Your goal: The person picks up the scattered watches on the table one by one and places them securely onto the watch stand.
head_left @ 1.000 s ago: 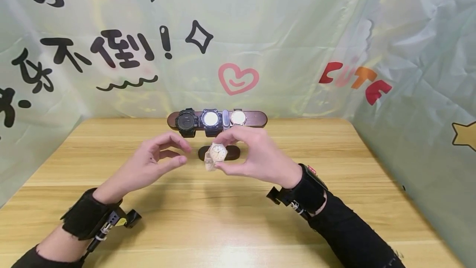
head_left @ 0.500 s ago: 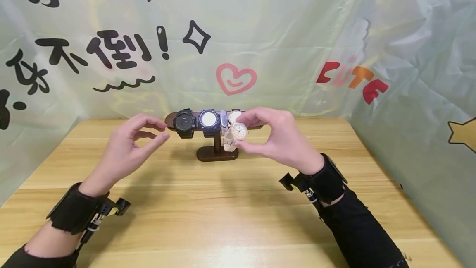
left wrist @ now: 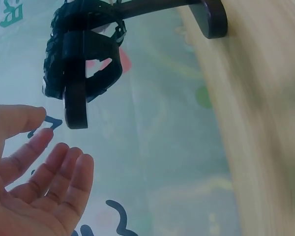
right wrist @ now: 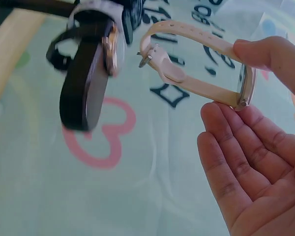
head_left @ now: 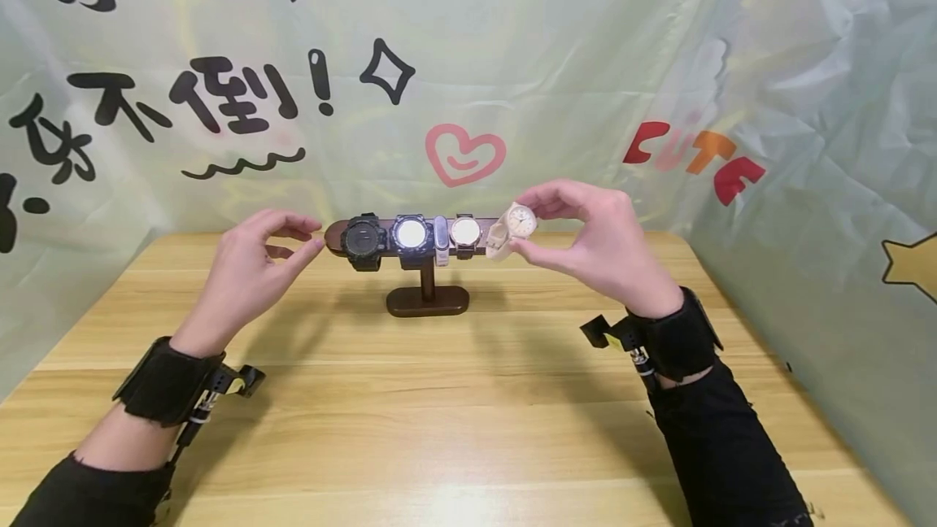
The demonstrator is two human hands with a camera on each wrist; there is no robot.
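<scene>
My right hand (head_left: 593, 238) pinches a white wristwatch (head_left: 520, 220) by its case, between thumb and fingers. In the right wrist view the watch strap (right wrist: 187, 81) is a buckled loop, apart from the bar end (right wrist: 78, 105). The dark wooden watch stand (head_left: 428, 301) carries a black watch (head_left: 363, 241), a watch with a glaring face (head_left: 411, 233), a slim grey band (head_left: 441, 238) and a round-faced watch (head_left: 465, 233). Beside the bar's left end is my left hand (head_left: 252, 271), fingers loosely bent, holding nothing; the left wrist view shows a gap to the bar.
Under the stand lies a light wooden table (head_left: 410, 421). Behind it hangs a pale green cloth backdrop (head_left: 556, 63) with black lettering and a pink heart (head_left: 465, 154). Each wrist wears a black strap with a small camera mount (head_left: 249, 381).
My right hand has carried the white watch right and up, from in front of the stand to the bar's right end. My left hand has moved left and up, to the bar's left end.
</scene>
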